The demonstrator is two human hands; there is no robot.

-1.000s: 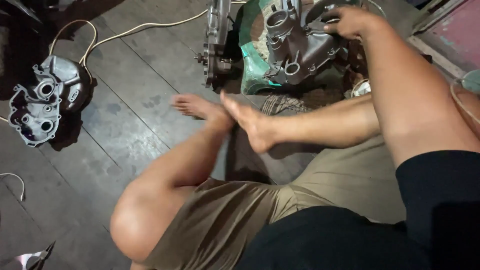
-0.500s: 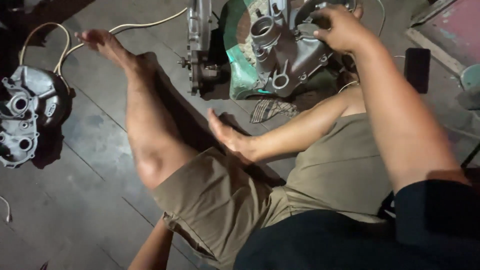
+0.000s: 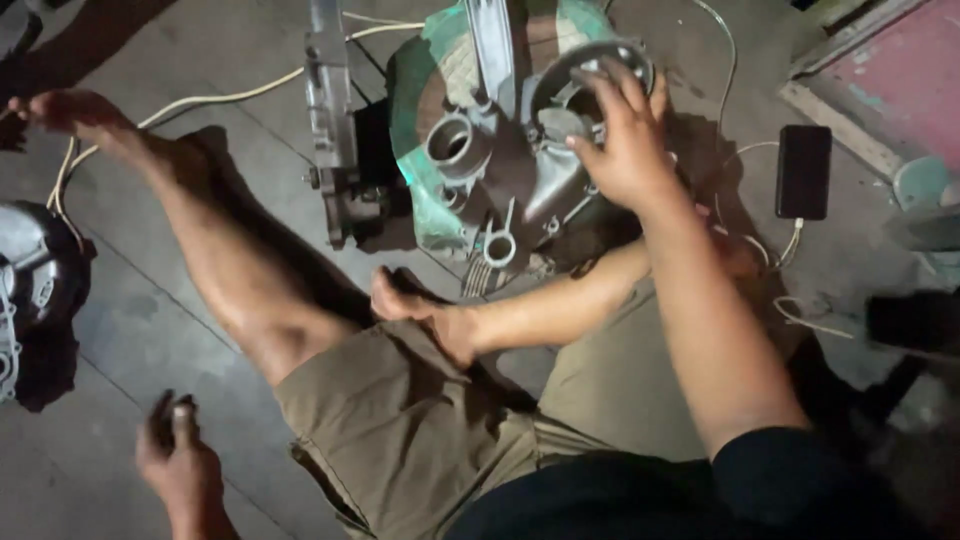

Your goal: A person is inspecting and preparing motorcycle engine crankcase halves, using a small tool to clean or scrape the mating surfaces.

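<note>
— Nearest, bottom left?
— Left hand (image 3: 180,465), low over the grey floor (image 3: 150,330), holding nothing. Blurred there, so hard to tell whether fingers spread or curled.
— Next up?
— Khaki shorts (image 3: 400,420), one bare leg stretched out to the left, the other folded across in front.
— And the right hand?
— Right hand (image 3: 620,140), reaching forward, laid on the grey metal engine cover (image 3: 520,170). Fingers apart, curled over the round rim at its upper right, seemingly gripping it.
— Where exactly, that cover?
— On the floor just beyond the folded foot, resting on a green basin (image 3: 425,215).
— Beside it?
— Upright metal casing (image 3: 335,150) just left of the basin. Dark phone (image 3: 803,172) on a white cable to the right.
— Further off?
— Another engine cover (image 3: 25,290) at the far left edge, pale cord (image 3: 230,95) across the floor behind.
</note>
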